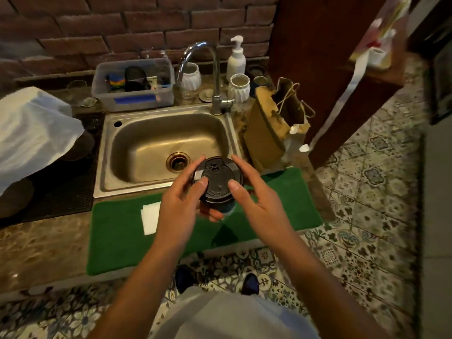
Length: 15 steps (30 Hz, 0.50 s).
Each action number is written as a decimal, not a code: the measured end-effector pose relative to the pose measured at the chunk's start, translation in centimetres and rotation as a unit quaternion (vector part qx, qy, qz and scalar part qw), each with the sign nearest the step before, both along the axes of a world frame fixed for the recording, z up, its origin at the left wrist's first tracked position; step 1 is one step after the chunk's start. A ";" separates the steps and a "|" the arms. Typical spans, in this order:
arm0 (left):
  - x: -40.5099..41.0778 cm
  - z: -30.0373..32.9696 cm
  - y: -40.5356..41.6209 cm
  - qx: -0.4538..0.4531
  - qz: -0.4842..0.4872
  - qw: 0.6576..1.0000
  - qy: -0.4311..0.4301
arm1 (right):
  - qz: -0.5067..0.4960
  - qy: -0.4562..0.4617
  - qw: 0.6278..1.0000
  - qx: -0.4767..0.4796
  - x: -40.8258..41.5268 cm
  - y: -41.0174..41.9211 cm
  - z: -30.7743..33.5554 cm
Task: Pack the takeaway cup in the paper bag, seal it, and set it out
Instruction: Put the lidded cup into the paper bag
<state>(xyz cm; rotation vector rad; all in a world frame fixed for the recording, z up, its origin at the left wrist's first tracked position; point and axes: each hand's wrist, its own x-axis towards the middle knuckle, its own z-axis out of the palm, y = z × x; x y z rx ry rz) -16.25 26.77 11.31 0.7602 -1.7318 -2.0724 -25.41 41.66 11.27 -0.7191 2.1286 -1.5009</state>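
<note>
I hold a takeaway cup with a black lid [218, 178] upright above the green mat [117, 231], in front of the sink. My left hand [182, 204] wraps around the cup's side, thumb on the lid. My right hand [256, 195] rests against the lid's right edge, thumb pressing on top. The cup's body is mostly hidden by my fingers. A brown paper bag [271, 128] with string handles stands open on the counter to the right of the sink, apart from both hands.
A steel sink [156, 143] with a tap [215, 77] lies just behind the cup. White paper slips [150, 216] lie on the mat. A plastic tub [134, 84], white ribbed pots and a pump bottle [236, 58] line the brick wall. A white cloth [31, 128] covers something at left.
</note>
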 end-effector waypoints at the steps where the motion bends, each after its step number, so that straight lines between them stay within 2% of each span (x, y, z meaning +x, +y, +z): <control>1: -0.5 0.1 1.2 -0.003 -0.001 1.000 -0.002 | 0.007 -0.004 1.000 -0.001 -0.5 1.4 0.0; 8: -3.4 0.7 7.6 -0.011 -0.015 1.000 0.002 | 0.021 -0.016 0.999 -0.017 -3.8 8.0 0.4; 12: -5.4 1.9 9.3 -0.032 -0.033 0.999 0.017 | -0.005 -0.028 0.999 -0.034 -5.4 8.5 0.9; 15: -6.7 2.6 9.6 -0.052 -0.038 0.998 0.024 | -0.032 0.006 0.999 0.000 -6.5 7.9 1.6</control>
